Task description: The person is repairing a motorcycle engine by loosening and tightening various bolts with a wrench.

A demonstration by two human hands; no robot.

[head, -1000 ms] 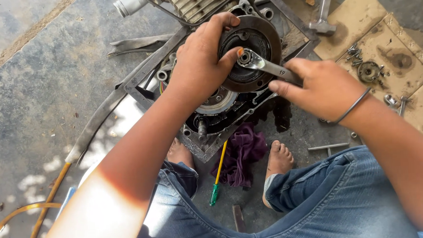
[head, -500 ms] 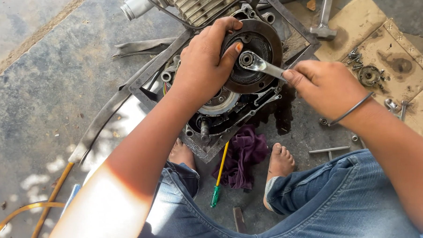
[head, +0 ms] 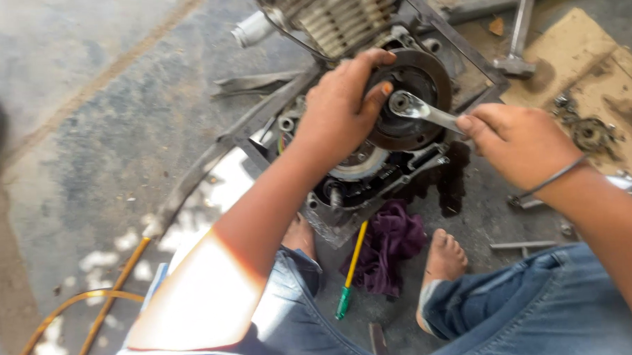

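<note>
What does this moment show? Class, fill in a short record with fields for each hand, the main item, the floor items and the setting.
Left hand: left hand grips the rim of the dark round flywheel.
Right hand: right hand holds the handle of a metal wrench, whose ring end sits at the flywheel's centre.
Main item: engine block with cooling fins, lying on the ground.
Floor items: purple rag, screwdriver with yellow shaft and green handle, cardboard sheet with small parts.
Setting: concrete floor; the person sits barefoot.
</note>
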